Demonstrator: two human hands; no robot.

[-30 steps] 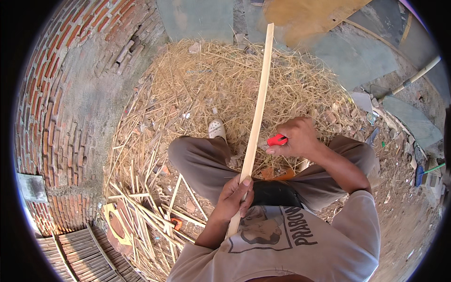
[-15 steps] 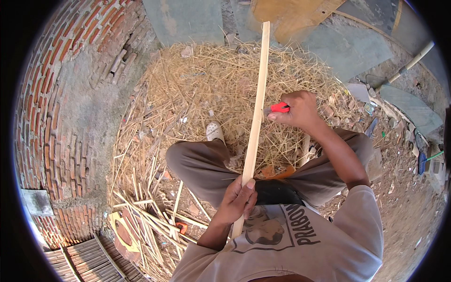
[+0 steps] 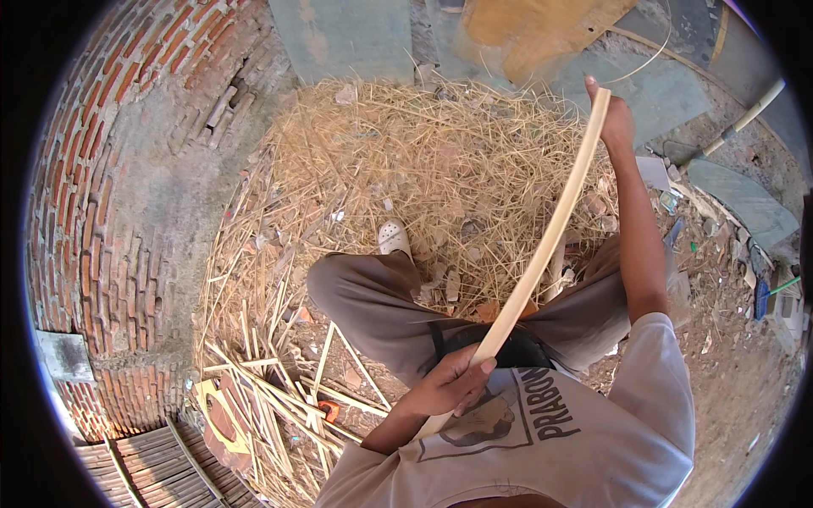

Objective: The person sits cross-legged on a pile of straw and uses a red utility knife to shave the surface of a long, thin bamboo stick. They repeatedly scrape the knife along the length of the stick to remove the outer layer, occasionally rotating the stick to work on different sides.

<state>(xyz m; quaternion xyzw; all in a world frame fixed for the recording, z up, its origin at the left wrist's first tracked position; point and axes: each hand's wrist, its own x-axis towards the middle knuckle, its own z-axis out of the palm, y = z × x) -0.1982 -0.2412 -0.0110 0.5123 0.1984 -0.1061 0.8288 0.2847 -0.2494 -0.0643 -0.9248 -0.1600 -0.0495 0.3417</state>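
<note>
A long pale bamboo strip (image 3: pixel 542 254) slants from my lap up to the far right, bowed slightly. My left hand (image 3: pixel 456 381) is closed round its near part, close to my shirt. At the strip's far end is my right hand (image 3: pixel 618 125), fingers curled and thumb pointing up beside the tip. The red-handled knife that showed in this hand a moment before is hidden now behind the hand and strip. From there a thin curled shaving (image 3: pixel 654 57) trails off to the upper right.
Straw-like shavings (image 3: pixel 406 152) cover the ground ahead. Cut strips (image 3: pixel 279 398) lie in a pile at left, with an orange-handled thing (image 3: pixel 329 411) among them. A brick wall (image 3: pixel 93 203) rises on the left. Grey sheets (image 3: pixel 339 42) and a pale pole (image 3: pixel 745 117) lie beyond.
My right hand has moved away from me along the strip to its far end. The strip has swung to the right, and a curled shaving now shows at its tip.
</note>
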